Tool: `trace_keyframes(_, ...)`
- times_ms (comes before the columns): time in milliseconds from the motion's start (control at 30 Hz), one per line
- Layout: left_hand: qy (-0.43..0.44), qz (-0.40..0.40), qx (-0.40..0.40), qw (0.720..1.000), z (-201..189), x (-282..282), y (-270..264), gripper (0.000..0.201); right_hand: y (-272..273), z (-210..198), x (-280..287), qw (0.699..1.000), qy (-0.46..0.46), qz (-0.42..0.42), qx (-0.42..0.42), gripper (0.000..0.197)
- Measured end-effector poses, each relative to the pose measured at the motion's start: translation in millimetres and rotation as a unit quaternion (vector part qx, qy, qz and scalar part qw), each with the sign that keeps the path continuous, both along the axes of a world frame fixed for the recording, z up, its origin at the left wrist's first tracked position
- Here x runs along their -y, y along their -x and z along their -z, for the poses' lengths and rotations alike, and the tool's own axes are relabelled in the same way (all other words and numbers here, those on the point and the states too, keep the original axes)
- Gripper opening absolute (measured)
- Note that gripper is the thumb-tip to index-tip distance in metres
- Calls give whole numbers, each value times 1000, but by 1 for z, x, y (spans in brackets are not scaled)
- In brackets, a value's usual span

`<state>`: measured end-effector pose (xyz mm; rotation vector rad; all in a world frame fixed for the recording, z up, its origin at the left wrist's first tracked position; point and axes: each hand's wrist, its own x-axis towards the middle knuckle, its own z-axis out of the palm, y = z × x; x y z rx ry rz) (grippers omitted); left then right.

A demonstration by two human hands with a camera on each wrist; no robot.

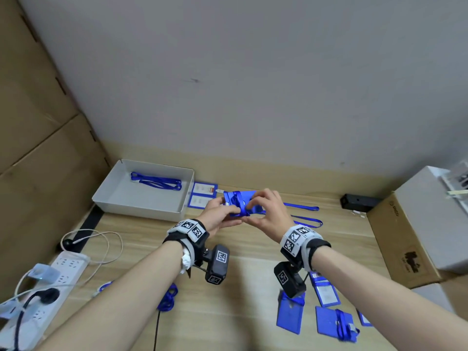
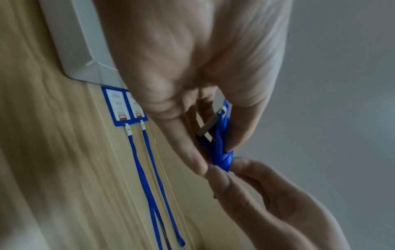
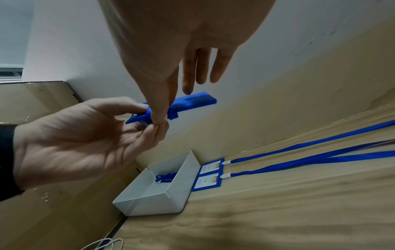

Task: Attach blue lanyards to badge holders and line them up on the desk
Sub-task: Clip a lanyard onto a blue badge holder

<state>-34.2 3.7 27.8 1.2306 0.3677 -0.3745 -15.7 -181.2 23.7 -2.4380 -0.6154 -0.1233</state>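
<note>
A: What crowds the fingers?

B: Both hands, left hand [image 1: 219, 214] and right hand [image 1: 266, 211], meet in the air over the desk [image 1: 253, 252], so nothing blocks them from below. Just past the left fingertips lies the white tray [image 1: 141, 210], its wall raised.

A: And beyond the fingertips?

B: Two finished badge holders [image 1: 202, 197] lie beside the tray, and their lanyards [image 1: 307, 214] run under and past the right fingers.

A: Nearer the wrists?

B: Bare wood lies between the forearms. Loose holders [image 1: 326, 292] lie behind the right wrist, and a cardboard box [image 1: 405, 249] walls the far right.
</note>
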Motion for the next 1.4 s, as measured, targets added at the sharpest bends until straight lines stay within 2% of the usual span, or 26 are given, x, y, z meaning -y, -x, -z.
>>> trace_keyframes(133, -85, 41, 10, 995, -4, -7, 2, 33, 1, -5, -6, 999, 1, -18, -27, 20)
trace_keyframes(233, -104, 44, 11, 994, -6, -16, 2, 27, 2, -5, -6, 1000, 3, -18, -26, 19)
trace_keyframes(433, -9, -40, 2, 999, -8, -24, 3, 20, 7, -14, -7, 999, -16, 41, 29, 17)
trace_keyframes(533, 0, -86, 14, 996, -11, -21, 1, 17, 9, -19, -14, 996, -29, 69, 51, 16)
trace_keyframes(700, 8, -158, -29, 987, -24, -21, -5, 6, 5, -28, -23, 993, -36, 87, 73, 16)
trace_keyframes(833, -68, -61, 9, 996, -26, -37, -8, 11, 0, -30, -24, 987, -100, 126, -14, 21)
trace_keyframes(900, -98, -40, 31, 994, -26, -48, -7, 17, -4, -28, -22, 976, -138, 150, -69, 25)
trace_keyframes(1033, -87, -28, 73, 993, -23, -61, -5, 26, -10, -27, -23, 961, -158, 186, -132, 29)
trace_keyframes(1233, -37, -82, 93, 992, -19, -63, -7, 17, -19, -38, -33, 943, -210, 184, -181, 29)
trace_keyframes(1400, -42, -26, 82, 995, -14, -68, -8, 29, -24, -44, -31, 941, -200, 190, -197, 21)
